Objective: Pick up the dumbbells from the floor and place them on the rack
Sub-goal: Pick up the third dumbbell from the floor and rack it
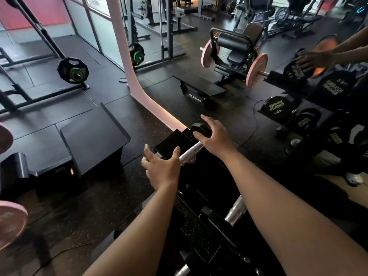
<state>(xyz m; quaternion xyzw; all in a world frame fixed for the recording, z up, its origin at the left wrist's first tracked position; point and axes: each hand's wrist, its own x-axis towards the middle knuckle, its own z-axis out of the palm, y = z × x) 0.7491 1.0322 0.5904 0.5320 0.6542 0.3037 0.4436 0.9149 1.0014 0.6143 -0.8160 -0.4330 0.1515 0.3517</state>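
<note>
1. a black bench (93,134) was seen low at the left, on the dark floor (123,196).
2. the left hand (162,170) was laid on the near head of a dumbbell (190,152), fingers spread wide, thumb over the head's edge; nothing was clasped.
3. the dumbbell's silver grip was left bare between the two hands, and it was set at the far end of the rack (199,196), against the mirror (199,80).
4. the right hand (214,137) was spread over the far head, fingers loosely open, not closed on it.
5. a second dumbbell (236,211) was seen on the rack, nearer the camera.
</note>
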